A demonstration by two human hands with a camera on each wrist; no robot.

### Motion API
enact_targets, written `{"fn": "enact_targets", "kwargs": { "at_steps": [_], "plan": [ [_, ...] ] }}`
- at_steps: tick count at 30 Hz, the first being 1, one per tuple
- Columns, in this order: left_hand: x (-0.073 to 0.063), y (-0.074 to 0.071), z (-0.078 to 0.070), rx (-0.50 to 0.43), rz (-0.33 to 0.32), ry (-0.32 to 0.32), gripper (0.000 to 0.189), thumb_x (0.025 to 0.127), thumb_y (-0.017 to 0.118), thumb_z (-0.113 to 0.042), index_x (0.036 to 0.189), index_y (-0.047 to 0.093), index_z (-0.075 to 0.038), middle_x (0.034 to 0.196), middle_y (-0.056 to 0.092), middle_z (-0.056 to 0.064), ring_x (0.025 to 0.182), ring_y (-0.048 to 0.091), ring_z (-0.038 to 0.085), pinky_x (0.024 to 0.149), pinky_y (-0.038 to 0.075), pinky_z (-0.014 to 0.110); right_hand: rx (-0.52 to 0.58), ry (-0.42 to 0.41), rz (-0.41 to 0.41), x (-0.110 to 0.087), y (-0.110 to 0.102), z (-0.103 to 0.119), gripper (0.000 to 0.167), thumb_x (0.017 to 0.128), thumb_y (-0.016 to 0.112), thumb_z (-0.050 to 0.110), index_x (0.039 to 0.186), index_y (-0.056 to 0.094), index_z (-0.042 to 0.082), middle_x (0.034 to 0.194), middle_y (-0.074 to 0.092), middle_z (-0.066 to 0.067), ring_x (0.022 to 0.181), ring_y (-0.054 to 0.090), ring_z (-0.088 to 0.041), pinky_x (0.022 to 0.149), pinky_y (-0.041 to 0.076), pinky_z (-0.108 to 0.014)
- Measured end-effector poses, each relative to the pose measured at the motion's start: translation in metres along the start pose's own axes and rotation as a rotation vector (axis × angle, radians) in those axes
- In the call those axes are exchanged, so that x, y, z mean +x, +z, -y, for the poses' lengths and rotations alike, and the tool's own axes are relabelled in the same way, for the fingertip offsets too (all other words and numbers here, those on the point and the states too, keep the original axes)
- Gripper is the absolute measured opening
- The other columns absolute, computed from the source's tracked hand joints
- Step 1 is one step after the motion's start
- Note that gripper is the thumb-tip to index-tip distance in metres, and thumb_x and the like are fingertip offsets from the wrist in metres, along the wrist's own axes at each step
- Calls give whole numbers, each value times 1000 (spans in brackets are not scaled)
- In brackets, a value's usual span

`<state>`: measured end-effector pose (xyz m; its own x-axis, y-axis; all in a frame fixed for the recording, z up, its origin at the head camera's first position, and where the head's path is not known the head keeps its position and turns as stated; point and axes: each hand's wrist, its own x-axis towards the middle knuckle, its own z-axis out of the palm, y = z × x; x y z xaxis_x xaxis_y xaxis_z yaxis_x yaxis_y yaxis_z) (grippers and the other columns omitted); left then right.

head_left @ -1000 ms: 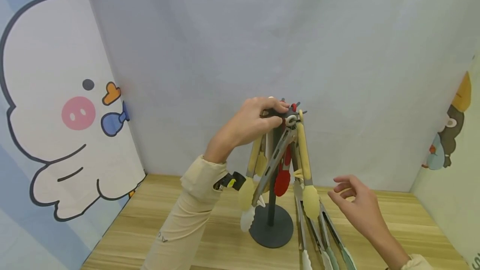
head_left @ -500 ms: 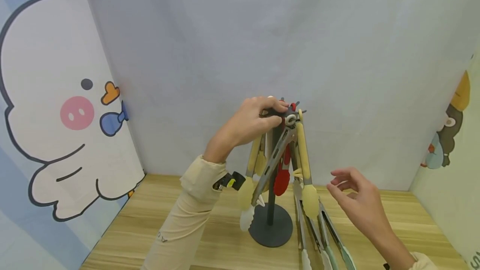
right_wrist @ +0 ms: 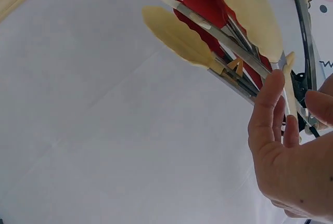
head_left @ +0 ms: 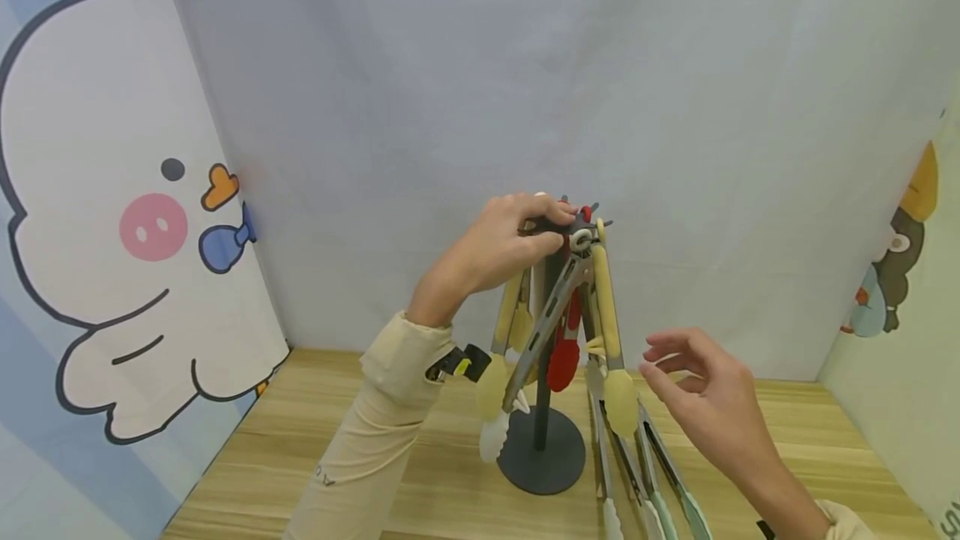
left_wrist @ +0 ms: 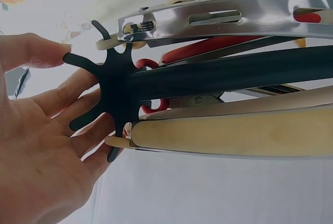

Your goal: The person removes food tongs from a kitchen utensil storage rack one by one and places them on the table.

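A black stand (head_left: 543, 465) with a round base and hooked top stands upright on the table, with several tongs hanging from it. My left hand (head_left: 506, 240) holds its top; in the left wrist view the thumb touches one hook and the fingers spread behind the hooked top (left_wrist: 117, 86). Around the pole hang yellow tongs (head_left: 607, 307), red tongs (head_left: 564, 365) and metal tongs (head_left: 551, 319) with a white tip. My right hand (head_left: 708, 398), fingers loosely bent, hovers to the right of the hanging tongs and holds nothing.
Several tongs with white and green tips (head_left: 660, 482) lie on the wooden table (head_left: 832, 448), right of the stand's base. A pale cloth wall (head_left: 450, 107) rises behind, and a cartoon-printed sheet (head_left: 82, 232) stands at the left.
My right hand has risen and come slightly left, closer to the hanging tongs. The left hand, stand and tongs have stayed put.
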<state>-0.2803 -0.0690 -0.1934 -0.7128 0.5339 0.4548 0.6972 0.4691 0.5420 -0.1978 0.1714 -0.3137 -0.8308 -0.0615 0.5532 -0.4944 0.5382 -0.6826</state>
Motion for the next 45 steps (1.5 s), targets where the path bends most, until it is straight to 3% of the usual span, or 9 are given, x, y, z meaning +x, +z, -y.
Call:
{"fn": "enact_targets", "kwargs": {
  "at_steps": [11,24,31,40,45],
  "plan": [
    [0,0,0,-5,-7,4,32,92,50,-14,120,63,-7,133,55,-1,121,49,17,91,44,30,58,-52,46,-1,11,22,21,86,67,3,106,63,8,100,66,-3,85,64,-9,66,53,-24],
    [0,-1,0,-10,6,-1,31,93,51,-15,120,63,-8,134,54,-2,122,49,15,92,43,28,178,-48,122,2,34,27,35,88,65,3,122,58,4,119,62,-10,98,66,-18,74,53,-26],
    [0,-1,0,-18,4,5,31,92,51,-14,120,63,-7,134,54,-2,123,48,15,93,43,28,127,-18,94,3,38,28,45,87,65,2,129,52,0,124,58,-15,100,65,-26,72,54,-27],
    [1,-1,1,-13,-7,21,32,92,50,-14,120,63,-6,133,55,0,120,50,16,93,43,29,65,69,89,4,39,30,57,87,68,10,137,42,1,133,50,-19,98,66,-28,69,55,-33],
    [1,0,1,-2,-1,18,31,92,51,-15,120,63,-7,134,55,-1,122,48,15,92,43,28,21,88,82,4,39,30,64,87,67,14,141,36,-1,140,43,-21,97,66,-28,65,55,-30]
  ]
}}
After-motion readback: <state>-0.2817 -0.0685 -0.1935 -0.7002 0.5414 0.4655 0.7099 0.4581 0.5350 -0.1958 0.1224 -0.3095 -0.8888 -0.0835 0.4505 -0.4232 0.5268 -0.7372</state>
